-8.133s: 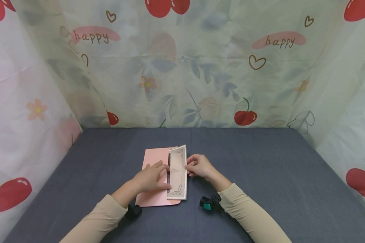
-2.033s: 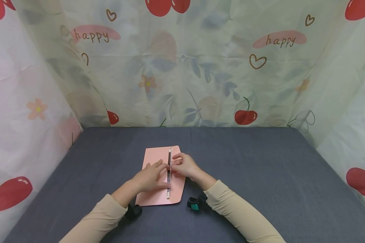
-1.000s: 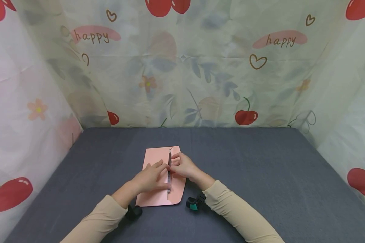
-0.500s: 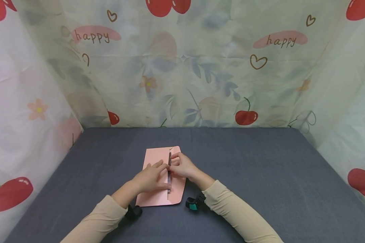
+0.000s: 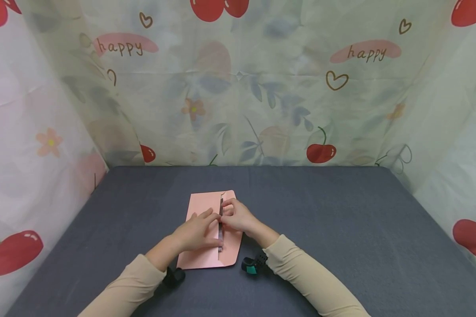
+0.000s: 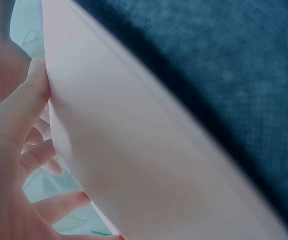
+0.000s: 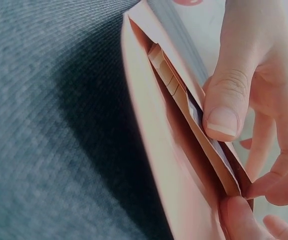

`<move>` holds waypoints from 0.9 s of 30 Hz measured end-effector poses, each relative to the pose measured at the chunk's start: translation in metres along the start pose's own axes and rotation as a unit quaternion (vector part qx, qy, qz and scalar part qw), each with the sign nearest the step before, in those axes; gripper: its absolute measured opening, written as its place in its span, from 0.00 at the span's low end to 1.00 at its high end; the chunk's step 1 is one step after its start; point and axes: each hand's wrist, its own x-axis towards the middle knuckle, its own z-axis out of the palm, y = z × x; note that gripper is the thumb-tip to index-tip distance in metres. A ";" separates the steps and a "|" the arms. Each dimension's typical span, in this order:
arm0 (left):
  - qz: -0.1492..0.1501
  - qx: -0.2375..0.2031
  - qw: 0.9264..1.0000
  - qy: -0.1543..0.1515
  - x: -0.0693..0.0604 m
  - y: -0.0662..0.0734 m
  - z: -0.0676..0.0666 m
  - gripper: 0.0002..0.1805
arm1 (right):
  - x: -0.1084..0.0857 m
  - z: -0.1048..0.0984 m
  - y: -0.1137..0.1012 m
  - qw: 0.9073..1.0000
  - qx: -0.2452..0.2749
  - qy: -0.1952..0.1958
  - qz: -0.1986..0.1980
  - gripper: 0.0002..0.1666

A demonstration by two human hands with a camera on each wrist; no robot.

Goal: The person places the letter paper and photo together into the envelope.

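A pink envelope (image 5: 200, 200) lies on the dark table, its long mouth running down the right part and its flap folded out to the right. Across the pocket reaches my left hand (image 5: 196, 231), thumb and index finger hooked at the mouth's edge and holding it up. My right hand (image 5: 239, 218) lies over the flap, its fingertips pinched together at the mouth. Inside the envelope sits a folded card (image 7: 211, 150). Only its narrow edge shows, seen best in the right wrist view; the rest is hidden in the pocket.
The table (image 5: 321, 220) is covered in dark grey-blue cloth. A patterned curtain (image 5: 258, 110) with cherries and "happy" lettering encloses the back and both sides. A black wrist device (image 5: 251, 265) is on the right wrist, another dark one (image 5: 174, 277) on the left.
About eight seconds ago the printed card stuck well out over the flap. Since then my right hand has moved left and the card has slid into the envelope. The last second shows barely any movement.
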 end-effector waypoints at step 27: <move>-0.020 0.012 1.000 -0.009 0.000 0.003 0.001 0.30 | -0.006 -0.015 0.003 0.999 0.028 -0.011 0.020 0.21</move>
